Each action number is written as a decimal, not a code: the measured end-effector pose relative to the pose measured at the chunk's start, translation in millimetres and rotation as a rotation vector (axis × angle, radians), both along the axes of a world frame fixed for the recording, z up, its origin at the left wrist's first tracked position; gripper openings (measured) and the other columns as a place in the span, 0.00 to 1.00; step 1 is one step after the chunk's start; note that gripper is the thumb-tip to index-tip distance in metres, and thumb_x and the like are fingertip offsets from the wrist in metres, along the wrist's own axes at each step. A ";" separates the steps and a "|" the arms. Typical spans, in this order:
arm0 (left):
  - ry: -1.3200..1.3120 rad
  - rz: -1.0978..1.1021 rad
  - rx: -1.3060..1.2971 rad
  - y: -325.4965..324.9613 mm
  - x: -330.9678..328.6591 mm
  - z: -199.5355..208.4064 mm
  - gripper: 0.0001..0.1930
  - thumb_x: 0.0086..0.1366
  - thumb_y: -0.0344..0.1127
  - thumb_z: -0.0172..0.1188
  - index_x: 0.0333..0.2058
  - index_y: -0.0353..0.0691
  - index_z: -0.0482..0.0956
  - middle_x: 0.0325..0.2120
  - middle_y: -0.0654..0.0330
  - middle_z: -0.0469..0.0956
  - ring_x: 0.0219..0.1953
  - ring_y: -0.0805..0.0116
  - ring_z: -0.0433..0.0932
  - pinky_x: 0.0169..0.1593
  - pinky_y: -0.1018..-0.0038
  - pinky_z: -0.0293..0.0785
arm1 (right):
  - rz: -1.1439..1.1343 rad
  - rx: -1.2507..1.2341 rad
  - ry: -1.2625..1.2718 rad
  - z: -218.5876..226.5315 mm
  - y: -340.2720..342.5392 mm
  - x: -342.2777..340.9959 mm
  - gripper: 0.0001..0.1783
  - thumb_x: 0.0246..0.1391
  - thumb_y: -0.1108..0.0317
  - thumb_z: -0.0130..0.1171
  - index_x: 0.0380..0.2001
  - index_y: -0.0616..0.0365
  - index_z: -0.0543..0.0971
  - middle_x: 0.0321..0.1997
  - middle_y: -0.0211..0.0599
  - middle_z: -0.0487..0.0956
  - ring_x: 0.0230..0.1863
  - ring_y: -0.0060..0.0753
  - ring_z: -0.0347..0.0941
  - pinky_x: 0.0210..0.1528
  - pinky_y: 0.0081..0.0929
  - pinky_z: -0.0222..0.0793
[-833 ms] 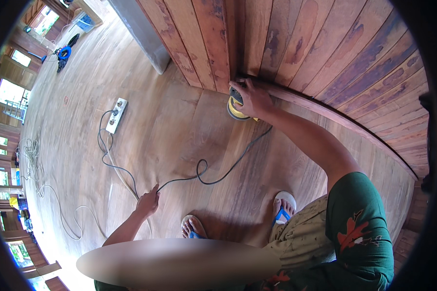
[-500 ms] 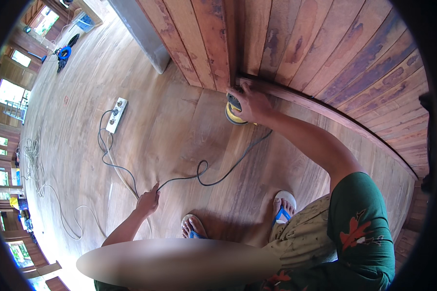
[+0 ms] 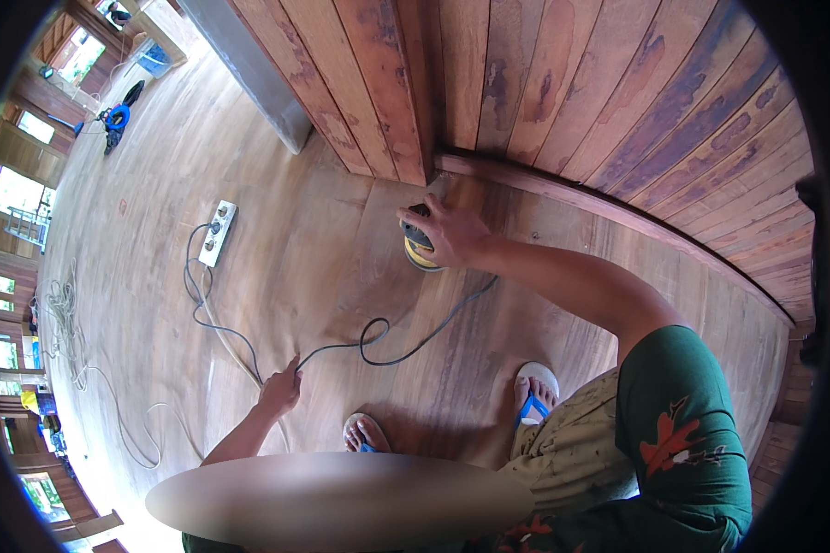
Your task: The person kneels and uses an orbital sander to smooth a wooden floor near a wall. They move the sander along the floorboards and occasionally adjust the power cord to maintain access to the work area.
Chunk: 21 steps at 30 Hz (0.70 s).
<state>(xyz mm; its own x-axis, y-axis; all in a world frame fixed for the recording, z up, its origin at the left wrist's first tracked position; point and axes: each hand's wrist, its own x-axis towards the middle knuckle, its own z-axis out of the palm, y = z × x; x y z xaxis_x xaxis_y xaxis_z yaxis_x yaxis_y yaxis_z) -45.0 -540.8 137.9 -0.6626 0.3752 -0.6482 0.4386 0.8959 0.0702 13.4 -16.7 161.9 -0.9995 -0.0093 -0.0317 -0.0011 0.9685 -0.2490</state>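
My right hand (image 3: 454,232) grips the top of a yellow and black sander (image 3: 421,260), which rests on the wooden floor (image 3: 341,295) a short way out from the wall corner. The palm and fingers hide much of its body. From the sander, a black cord (image 3: 413,350) runs in a loose loop across the boards to my left hand (image 3: 279,391). That hand is closed around the cord, low and to the left, with the index finger pointing forward. Beyond it, the cord carries on to a white power strip (image 3: 218,234) lying on the floor.
A plank wall (image 3: 563,83) with a baseboard (image 3: 618,214) borders the right side. A grey panel edge (image 3: 258,74) stands at the far left of the corner. A pale coiled cable (image 3: 62,309) lies at left. My sandalled feet (image 3: 537,387) stand close by.
My right hand has drawn the sander away from the baseboard, toward me and slightly left. The cord's loop has shifted a little with it. My left hand stays almost in place.
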 end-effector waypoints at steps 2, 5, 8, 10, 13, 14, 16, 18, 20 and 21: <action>0.001 0.004 -0.008 -0.9 0.1 -1.2 0.29 0.85 0.51 0.45 0.79 0.52 0.62 0.39 0.31 0.87 0.43 0.27 0.86 0.53 0.36 0.80 | 0.031 0.004 -0.033 2.5 -2.7 -1.1 0.42 0.68 0.41 0.62 0.81 0.31 0.64 0.78 0.67 0.66 0.53 0.65 0.87 0.48 0.53 0.87; 0.004 -0.007 -0.014 -1.5 -0.2 -2.4 0.29 0.85 0.50 0.45 0.79 0.52 0.62 0.38 0.32 0.87 0.43 0.27 0.86 0.52 0.36 0.80 | 0.036 -0.025 -0.039 3.6 -1.3 -1.8 0.43 0.68 0.41 0.62 0.82 0.31 0.63 0.79 0.68 0.65 0.54 0.67 0.86 0.51 0.54 0.86; 0.007 -0.006 0.007 -2.6 0.8 -1.6 0.29 0.85 0.50 0.45 0.78 0.52 0.62 0.37 0.32 0.87 0.43 0.27 0.87 0.52 0.36 0.80 | -0.016 -0.045 -0.054 3.8 2.7 -3.4 0.44 0.68 0.41 0.62 0.83 0.30 0.61 0.80 0.68 0.63 0.55 0.70 0.86 0.53 0.56 0.86; 0.006 -0.010 0.024 -2.9 1.5 -0.8 0.29 0.85 0.50 0.45 0.78 0.51 0.62 0.37 0.31 0.87 0.42 0.28 0.87 0.52 0.36 0.80 | -0.058 -0.035 -0.054 2.5 4.8 -7.6 0.44 0.66 0.40 0.64 0.82 0.31 0.63 0.78 0.65 0.65 0.58 0.68 0.84 0.52 0.54 0.87; 0.001 -0.008 0.034 -3.4 2.7 0.4 0.28 0.85 0.49 0.45 0.78 0.49 0.63 0.36 0.31 0.87 0.42 0.28 0.87 0.51 0.36 0.80 | -0.097 -0.056 0.002 -1.7 10.8 -13.9 0.45 0.65 0.39 0.66 0.81 0.30 0.63 0.77 0.64 0.66 0.60 0.68 0.83 0.54 0.54 0.87; 0.003 -0.009 0.031 -3.4 2.9 0.8 0.28 0.85 0.49 0.45 0.78 0.49 0.63 0.36 0.31 0.86 0.41 0.28 0.87 0.51 0.36 0.80 | -0.122 -0.059 -0.014 -3.4 13.1 -15.7 0.46 0.65 0.39 0.66 0.82 0.30 0.63 0.77 0.64 0.66 0.61 0.69 0.83 0.55 0.54 0.86; 0.009 -0.021 0.052 -3.3 3.4 1.6 0.28 0.85 0.49 0.45 0.78 0.48 0.63 0.35 0.32 0.87 0.41 0.28 0.87 0.51 0.36 0.80 | -0.135 -0.043 0.000 -5.9 19.1 -17.3 0.46 0.64 0.39 0.67 0.81 0.30 0.64 0.76 0.64 0.66 0.62 0.70 0.82 0.57 0.54 0.85; 0.016 -0.026 0.056 -3.0 3.8 2.8 0.28 0.86 0.49 0.45 0.77 0.47 0.64 0.35 0.32 0.87 0.41 0.29 0.87 0.50 0.36 0.80 | -0.145 -0.036 -0.023 -6.6 24.6 -20.8 0.47 0.64 0.40 0.66 0.82 0.30 0.62 0.79 0.66 0.64 0.63 0.72 0.81 0.59 0.54 0.85; 0.023 -0.025 0.043 -1.8 3.8 4.2 0.28 0.86 0.49 0.45 0.77 0.47 0.64 0.35 0.32 0.87 0.41 0.29 0.87 0.50 0.36 0.80 | -0.137 -0.044 -0.040 -5.1 31.3 -24.6 0.47 0.66 0.40 0.64 0.83 0.29 0.60 0.84 0.69 0.57 0.66 0.74 0.79 0.61 0.55 0.84; 0.017 -0.019 0.048 -1.1 3.7 5.0 0.28 0.86 0.49 0.45 0.77 0.47 0.64 0.35 0.32 0.87 0.41 0.29 0.87 0.50 0.36 0.80 | -0.155 -0.034 -0.044 -4.4 33.9 -24.5 0.47 0.65 0.41 0.65 0.83 0.29 0.60 0.84 0.70 0.58 0.65 0.74 0.80 0.61 0.55 0.84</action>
<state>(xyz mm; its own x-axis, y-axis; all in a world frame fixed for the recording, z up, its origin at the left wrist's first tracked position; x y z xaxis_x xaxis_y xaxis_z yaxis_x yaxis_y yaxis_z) -41.3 -541.9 142.9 -0.6658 0.4183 -0.6179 0.4573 0.8831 0.1052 -11.0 17.2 157.5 -0.9867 0.1429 -0.0777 0.1591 0.9474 -0.2777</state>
